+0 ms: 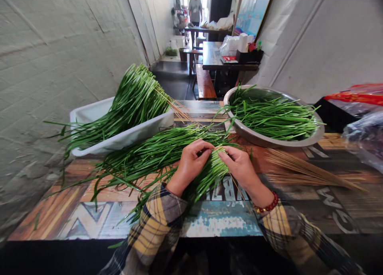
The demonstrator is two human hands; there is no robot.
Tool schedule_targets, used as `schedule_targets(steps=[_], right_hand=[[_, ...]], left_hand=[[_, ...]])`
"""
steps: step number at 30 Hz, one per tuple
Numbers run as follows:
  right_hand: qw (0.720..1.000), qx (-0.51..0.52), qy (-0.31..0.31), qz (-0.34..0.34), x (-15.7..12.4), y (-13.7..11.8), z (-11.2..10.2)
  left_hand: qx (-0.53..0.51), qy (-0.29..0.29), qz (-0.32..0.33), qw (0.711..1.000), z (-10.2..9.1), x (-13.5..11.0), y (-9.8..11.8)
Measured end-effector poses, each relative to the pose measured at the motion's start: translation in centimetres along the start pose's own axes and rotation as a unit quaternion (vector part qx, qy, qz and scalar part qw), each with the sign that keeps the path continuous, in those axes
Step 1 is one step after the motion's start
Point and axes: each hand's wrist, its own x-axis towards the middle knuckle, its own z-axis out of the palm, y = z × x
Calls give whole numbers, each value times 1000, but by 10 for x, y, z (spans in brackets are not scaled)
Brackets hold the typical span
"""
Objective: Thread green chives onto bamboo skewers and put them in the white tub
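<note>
My left hand and my right hand meet over a small bunch of green chives at the middle of the table. The left thumb and forefinger are pinched at the upper left edge of its pale cut ends. On the other side, my right thumb and fingers grip the bunch. A thin bamboo skewer runs down beneath the right hand; where it meets the stalks is hidden. Loose chives lie spread to the left of my hands, their long leaves pointing left.
A white plastic tray at left bears chives threaded in rows on skewers. At right stands a metal bowl of loose chives. Bare skewers lie before it. Plastic bags sit far right. A person stands in the background beyond other tables.
</note>
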Motion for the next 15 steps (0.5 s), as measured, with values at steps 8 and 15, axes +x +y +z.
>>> schedule_targets(steps=[8,15], right_hand=[[1000,22,7,-1,1,-1,2],[1000,19,6,-8,0,-5,2]], left_hand=[[1,2,7,1000,1,0,0],[2,-7,4,1000,1,0,-1]])
